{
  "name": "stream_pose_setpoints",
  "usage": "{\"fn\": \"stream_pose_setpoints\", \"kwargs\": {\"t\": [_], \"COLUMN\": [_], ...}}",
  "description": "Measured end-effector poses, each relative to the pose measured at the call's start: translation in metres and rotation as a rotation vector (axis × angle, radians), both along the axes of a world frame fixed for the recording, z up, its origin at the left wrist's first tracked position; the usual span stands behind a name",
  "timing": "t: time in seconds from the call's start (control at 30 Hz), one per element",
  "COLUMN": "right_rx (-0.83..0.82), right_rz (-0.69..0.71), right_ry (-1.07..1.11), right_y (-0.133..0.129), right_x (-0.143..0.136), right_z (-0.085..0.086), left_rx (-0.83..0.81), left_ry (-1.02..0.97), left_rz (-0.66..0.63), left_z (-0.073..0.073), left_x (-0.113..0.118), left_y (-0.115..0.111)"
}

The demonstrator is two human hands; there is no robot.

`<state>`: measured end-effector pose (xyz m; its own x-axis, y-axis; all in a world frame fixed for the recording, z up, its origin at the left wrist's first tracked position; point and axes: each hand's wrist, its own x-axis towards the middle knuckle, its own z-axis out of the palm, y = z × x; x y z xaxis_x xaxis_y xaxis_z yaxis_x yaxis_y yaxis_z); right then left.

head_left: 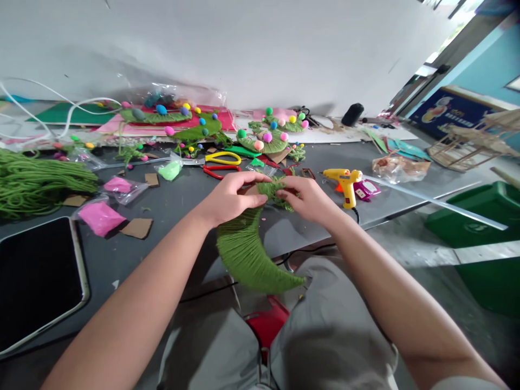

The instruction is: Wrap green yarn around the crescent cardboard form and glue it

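Note:
A crescent wrapped in green yarn (pixel 249 254) hangs over the table's front edge, its lower tip above my lap. My left hand (pixel 233 200) grips its upper end, thumb and fingers closed round it. With thumb and fingers pinched together, my right hand (pixel 304 196) holds a small tangle of green yarn (pixel 280 195) against that same end. Just beyond my hands lie scissors (pixel 221 162) with one red and one yellow handle. To the right of my right hand is a yellow glue gun (pixel 344 184).
A heap of green yarn (pixel 40 181) and a black-screened tablet (pixel 40 281) lie at left. Pink packets (pixel 101 216) and cardboard scraps (pixel 137 228) are scattered nearby. Green pieces with coloured pom-poms (pixel 268 140) line the back. A long clear strip (pixel 442 205) juts past the right edge near green bins (pixel 479 216).

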<state>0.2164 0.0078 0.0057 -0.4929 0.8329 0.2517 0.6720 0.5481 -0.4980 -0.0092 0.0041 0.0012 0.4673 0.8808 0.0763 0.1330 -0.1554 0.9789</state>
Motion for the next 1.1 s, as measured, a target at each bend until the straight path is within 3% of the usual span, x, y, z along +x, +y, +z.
{"fn": "stream_pose_setpoints", "kwargs": {"t": [0.2, 0.37, 0.73, 1.1], "right_rx": [0.044, 0.123, 0.091, 0.063], "right_rz": [0.048, -0.053, -0.108, -0.112], "right_ry": [-0.050, -0.147, -0.150, -0.096], "right_y": [0.008, -0.004, -0.029, -0.030], "right_x": [0.004, -0.008, -0.013, -0.006], "right_z": [0.010, 0.022, 0.028, 0.026], "left_rx": [0.028, 0.022, 0.011, -0.011], "left_ry": [0.224, 0.263, 0.144, 0.084], "left_rz": [-0.123, -0.116, -0.113, -0.122], "left_z": [-0.008, -0.010, -0.009, -0.019], "left_x": [0.002, 0.004, 0.005, 0.003], "left_y": [0.002, -0.001, -0.001, 0.001]}}
